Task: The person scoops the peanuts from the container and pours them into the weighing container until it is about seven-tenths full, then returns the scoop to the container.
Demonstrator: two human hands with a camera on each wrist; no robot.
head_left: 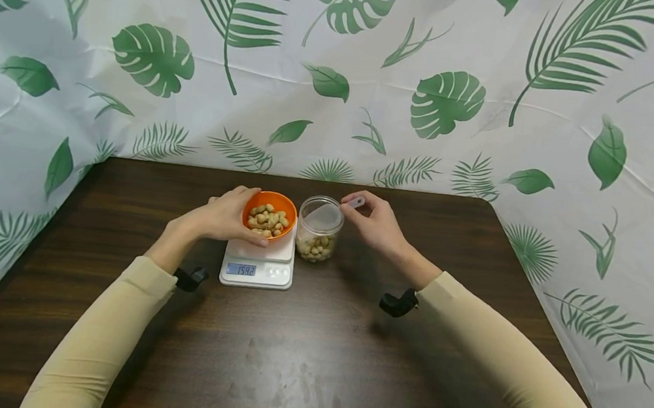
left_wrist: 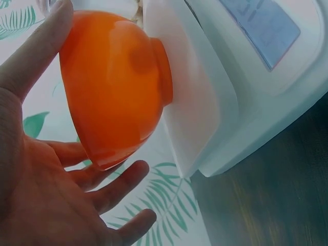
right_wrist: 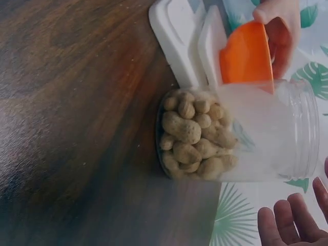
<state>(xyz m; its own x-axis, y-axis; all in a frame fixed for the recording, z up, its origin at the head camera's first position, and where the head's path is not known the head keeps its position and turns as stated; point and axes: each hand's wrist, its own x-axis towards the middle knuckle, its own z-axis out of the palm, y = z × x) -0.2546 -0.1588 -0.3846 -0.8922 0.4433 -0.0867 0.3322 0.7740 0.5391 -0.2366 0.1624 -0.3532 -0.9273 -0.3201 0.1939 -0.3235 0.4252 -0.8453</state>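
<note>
An orange bowl [head_left: 273,197] of unshelled peanuts [head_left: 268,219] sits on a white kitchen scale [head_left: 258,252], whose display [head_left: 241,269] is lit. My left hand [head_left: 219,215] grips the bowl from the left, thumb at the near rim and fingers round the far side. In the left wrist view the bowl's foot [left_wrist: 163,72] meets the scale's platform. Just right of the scale stands a clear open jar [head_left: 305,228], its lower part filled with peanuts [right_wrist: 192,136]. My right hand [head_left: 380,225] pinches the handle of a translucent scoop [head_left: 326,217], whose head overlaps the jar's upper part.
Everything stands near the back of a dark brown wooden table [head_left: 300,359]. A white leaf-print sheet [head_left: 368,83] hangs behind the table and along its sides. Each wrist carries a black camera mount [head_left: 399,302].
</note>
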